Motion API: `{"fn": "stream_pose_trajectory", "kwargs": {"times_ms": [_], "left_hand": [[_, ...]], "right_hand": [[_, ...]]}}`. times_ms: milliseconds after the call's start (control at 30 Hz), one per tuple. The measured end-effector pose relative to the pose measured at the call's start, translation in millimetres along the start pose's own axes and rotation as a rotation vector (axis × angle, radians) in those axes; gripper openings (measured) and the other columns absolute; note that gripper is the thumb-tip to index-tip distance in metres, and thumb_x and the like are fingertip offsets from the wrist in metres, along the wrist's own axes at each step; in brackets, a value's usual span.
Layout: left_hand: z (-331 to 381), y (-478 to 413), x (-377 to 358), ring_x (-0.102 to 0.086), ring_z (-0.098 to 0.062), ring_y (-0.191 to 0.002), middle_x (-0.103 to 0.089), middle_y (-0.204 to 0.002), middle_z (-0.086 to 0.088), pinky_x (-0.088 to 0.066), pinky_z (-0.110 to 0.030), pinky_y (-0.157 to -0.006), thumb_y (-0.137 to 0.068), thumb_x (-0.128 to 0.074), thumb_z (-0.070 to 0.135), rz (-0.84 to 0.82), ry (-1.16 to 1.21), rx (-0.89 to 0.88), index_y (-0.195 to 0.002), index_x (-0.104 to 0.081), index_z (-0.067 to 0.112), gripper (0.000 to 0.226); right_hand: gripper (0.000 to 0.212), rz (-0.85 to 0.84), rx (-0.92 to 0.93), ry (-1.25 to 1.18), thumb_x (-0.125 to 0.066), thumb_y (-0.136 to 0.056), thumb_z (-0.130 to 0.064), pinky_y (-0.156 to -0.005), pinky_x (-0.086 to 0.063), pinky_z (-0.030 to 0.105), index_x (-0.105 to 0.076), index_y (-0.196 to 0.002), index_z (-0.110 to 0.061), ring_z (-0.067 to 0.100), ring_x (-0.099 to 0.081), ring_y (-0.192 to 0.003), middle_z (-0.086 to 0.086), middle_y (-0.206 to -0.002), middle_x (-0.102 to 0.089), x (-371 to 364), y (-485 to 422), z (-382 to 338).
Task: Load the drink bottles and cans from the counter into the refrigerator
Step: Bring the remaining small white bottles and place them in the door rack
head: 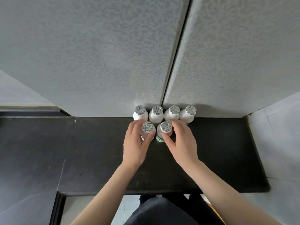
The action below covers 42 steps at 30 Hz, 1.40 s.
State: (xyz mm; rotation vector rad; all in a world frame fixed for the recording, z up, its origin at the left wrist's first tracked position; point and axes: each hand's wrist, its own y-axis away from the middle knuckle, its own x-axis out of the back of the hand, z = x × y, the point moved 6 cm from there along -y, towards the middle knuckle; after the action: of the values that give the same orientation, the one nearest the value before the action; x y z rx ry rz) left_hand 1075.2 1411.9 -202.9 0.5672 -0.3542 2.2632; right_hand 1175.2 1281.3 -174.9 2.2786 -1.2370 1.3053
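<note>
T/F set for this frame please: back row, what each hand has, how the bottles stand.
1. Four small white plastic bottles with foil lids form the back row on the black counter. True.
2. The left hand is empty. False: its fingers curl round the front-left bottle, which has a red label.
3. The right hand grips the front-right bottle, which has a green label. True.
4. The back row lies tipped over. False: all four stand upright by the grey textured wall.

Grey print on the bottle caps (140, 109), too blurred to read
</note>
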Motion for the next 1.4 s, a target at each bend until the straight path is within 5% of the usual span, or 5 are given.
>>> {"fn": "stream_pose_trajectory", "kwargs": {"times_ms": [267,500,667,1200,1400], "left_hand": [[-6,27,8,-0.061,-0.002,-0.094,-0.062,-0.099,0.016,-0.049,-0.022,-0.081,-0.086,-0.053,0.044,0.044,0.193,0.192,-0.102,-0.053,0.038,0.017],[-1,69,22,-0.053,0.009,-0.07,-0.06,-0.082,0.012,-0.041,-0.005,-0.06,-0.096,-0.052,0.024,0.194,0.278,0.357,-0.089,-0.054,0.031,0.01],[3,129,18,-0.062,-0.001,-0.078,-0.069,-0.09,0.013,-0.048,-0.012,-0.065,-0.091,-0.047,0.042,0.286,0.394,0.508,-0.089,-0.059,0.032,0.016],[-14,404,36,-0.063,-0.005,-0.072,-0.067,-0.088,0.007,-0.049,-0.016,-0.058,-0.081,-0.047,0.048,0.858,0.438,0.859,-0.084,-0.059,0.033,0.019],[-16,514,60,-0.063,-0.005,-0.08,-0.069,-0.092,0.006,-0.05,-0.015,-0.066,-0.082,-0.053,0.048,1.075,0.494,0.834,-0.093,-0.057,0.029,0.023]], "right_hand": [[0.033,-0.017,0.107,0.04,-0.063,-0.087,-0.028,-0.069,-0.044,0.019,-0.061,-0.111,-0.005,0.015,-0.06,-0.089,0.001,-0.097,-0.065,3,9,4],[0.019,-0.091,-0.149,-0.44,-0.048,-0.095,-0.027,-0.077,-0.043,0.007,-0.047,-0.114,-0.029,-0.006,-0.054,-0.097,-0.021,-0.101,-0.055,21,49,22],[0.014,-0.171,-0.115,-0.553,-0.046,-0.096,-0.031,-0.079,-0.05,0.025,-0.048,-0.11,-0.033,0.0,-0.057,-0.094,-0.018,-0.1,-0.058,28,80,24],[0.028,-0.858,0.271,-0.549,-0.037,-0.084,-0.056,-0.065,-0.039,0.003,-0.05,-0.097,-0.034,-0.009,-0.056,-0.085,-0.014,-0.088,-0.061,-33,247,-65],[0.038,-1.048,0.442,-0.489,-0.042,-0.087,-0.049,-0.073,-0.047,0.034,-0.054,-0.105,-0.018,0.013,-0.059,-0.086,-0.004,-0.091,-0.062,-57,337,-124]]}}
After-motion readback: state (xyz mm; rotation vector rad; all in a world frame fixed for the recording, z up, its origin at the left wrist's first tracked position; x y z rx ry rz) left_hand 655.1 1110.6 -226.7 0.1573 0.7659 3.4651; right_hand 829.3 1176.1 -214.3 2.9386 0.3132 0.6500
